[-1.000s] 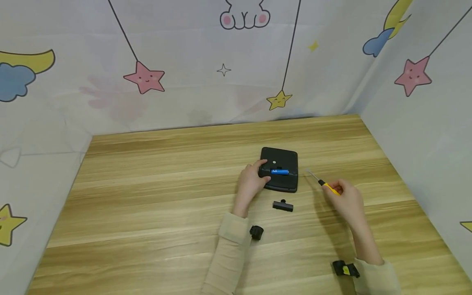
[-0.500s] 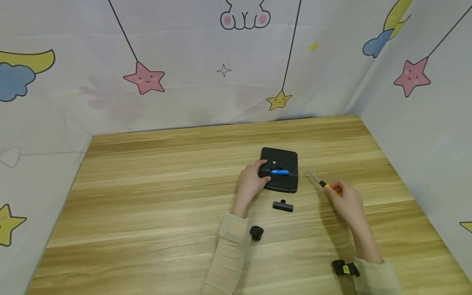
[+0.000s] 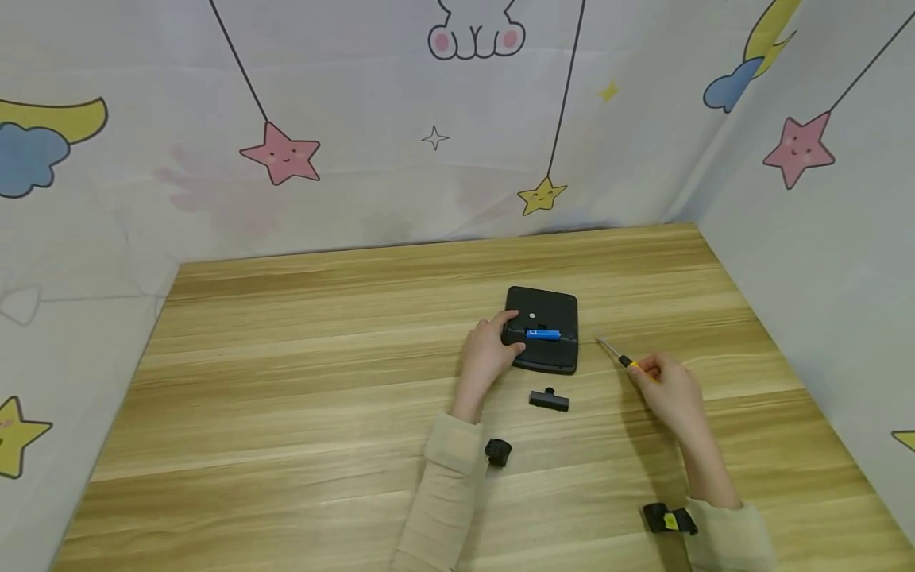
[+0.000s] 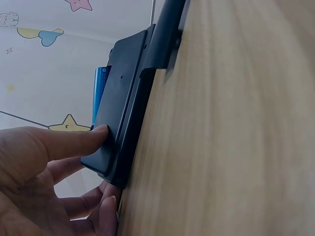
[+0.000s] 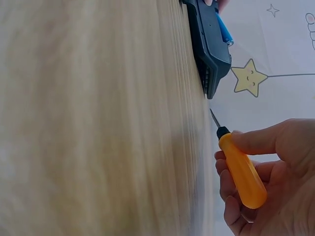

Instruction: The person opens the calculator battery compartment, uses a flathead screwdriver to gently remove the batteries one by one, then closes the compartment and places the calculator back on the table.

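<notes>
A flat black calculator (image 3: 541,306) lies back side up on the table, a blue battery (image 3: 543,335) sitting in its open battery bay. My left hand (image 3: 488,349) grips its left edge; in the left wrist view the thumb (image 4: 78,140) presses on the back and the other fingers are at the side. To the right of the calculator, my right hand (image 3: 672,389) holds a screwdriver (image 5: 243,172) by its yellow handle between thumb and fingers. Its metal tip points toward the calculator and stays apart from it. A small black battery cover (image 3: 549,400) lies just below the calculator.
The wood-grain table (image 3: 286,381) carries all these things. A white cloth (image 3: 372,87) printed with stars and clouds stands behind it and along the sides. Black wrist camera mounts (image 3: 498,452) sit at both wrists, close to the tabletop.
My right hand and the screwdriver have shifted slightly downward, toward the near side. My left hand, the calculator and the cover have stayed in place.
</notes>
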The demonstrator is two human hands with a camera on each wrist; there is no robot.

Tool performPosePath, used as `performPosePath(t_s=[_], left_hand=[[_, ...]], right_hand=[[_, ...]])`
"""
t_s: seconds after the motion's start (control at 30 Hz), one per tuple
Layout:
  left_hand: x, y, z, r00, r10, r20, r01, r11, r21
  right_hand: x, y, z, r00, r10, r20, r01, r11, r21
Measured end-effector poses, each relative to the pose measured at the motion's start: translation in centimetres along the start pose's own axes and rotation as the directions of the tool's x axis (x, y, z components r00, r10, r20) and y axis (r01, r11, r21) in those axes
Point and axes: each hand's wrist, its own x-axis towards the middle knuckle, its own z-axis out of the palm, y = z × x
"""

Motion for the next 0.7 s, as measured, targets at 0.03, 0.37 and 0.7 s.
performPosePath(t_s=[0.03, 0.37, 0.7], left_hand=[[-0.01, -0.01, -0.01, 1.000, 0.000, -0.001, 0.000, 1.000, -0.001], [-0.12, -0.06, 0.00, 1.000, -0.001, -0.001, 0.001, 1.000, -0.021], [-0.03, -0.03, -0.01, 1.000, 0.001, 0.001, -0.001, 1.000, -0.015]], right_hand=[[0.03, 0.00, 0.03, 1.000, 0.001, -0.002, -0.001, 1.000, -0.004], [0.16, -0.01, 0.29, 1.000, 0.003, -0.007, -0.003, 0.999, -0.049], [-0.03, -0.06, 0.31, 1.000, 0.013, 0.020, -0.011, 0.994, -0.110]])
